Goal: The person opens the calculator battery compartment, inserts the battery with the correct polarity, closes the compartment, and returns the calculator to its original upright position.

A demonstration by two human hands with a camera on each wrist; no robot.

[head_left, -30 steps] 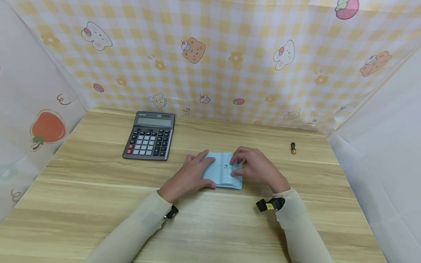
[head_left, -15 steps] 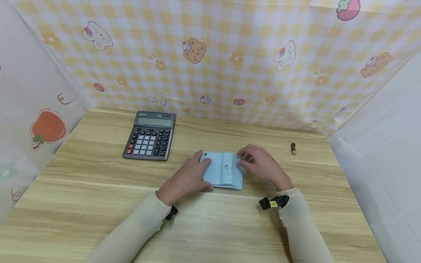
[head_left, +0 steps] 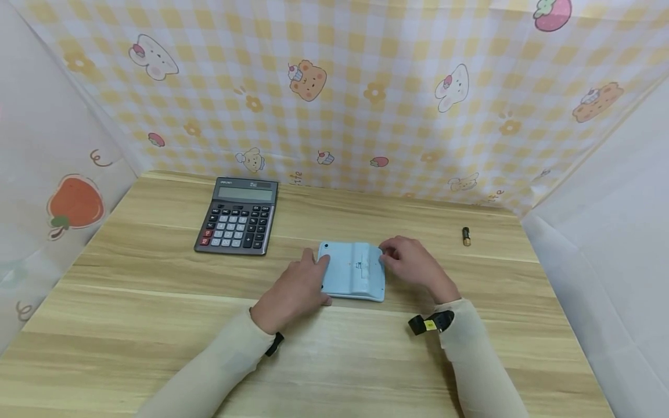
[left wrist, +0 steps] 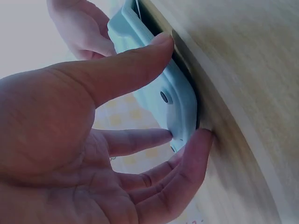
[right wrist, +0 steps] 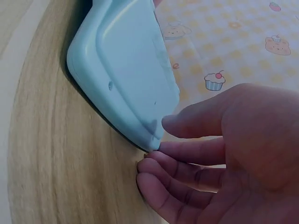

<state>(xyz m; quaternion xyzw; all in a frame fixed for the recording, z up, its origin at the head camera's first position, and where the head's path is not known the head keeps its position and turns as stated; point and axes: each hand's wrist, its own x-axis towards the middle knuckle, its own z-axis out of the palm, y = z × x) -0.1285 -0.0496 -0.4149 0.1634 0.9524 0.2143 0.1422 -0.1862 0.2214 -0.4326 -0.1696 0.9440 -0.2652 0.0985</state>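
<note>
A light blue calculator [head_left: 340, 270] lies back side up on the table, with its raised ridge and battery cover [head_left: 364, 266] showing in the head view. My left hand [head_left: 292, 290] holds its left end; in the left wrist view the thumb [left wrist: 140, 70] is along the near side and the other fingers [left wrist: 196, 149] curl at the end edge. At the far right corner is my right hand [head_left: 414, 261]. In the right wrist view its thumb [right wrist: 196, 119] is by the back face and its curled fingers [right wrist: 182, 175] are at the corner, low near the tabletop.
A dark grey desk calculator [head_left: 237, 217] lies face up at the back left of the wooden table [head_left: 334, 360]. Toward the back right lies a small black and copper battery [head_left: 466, 236]. A checked cloth [head_left: 345, 116] hangs behind the table.
My right hand has moved off the battery cover area to the far right corner of the blue calculator. My left hand has slid left, from over its back to its left edge.
</note>
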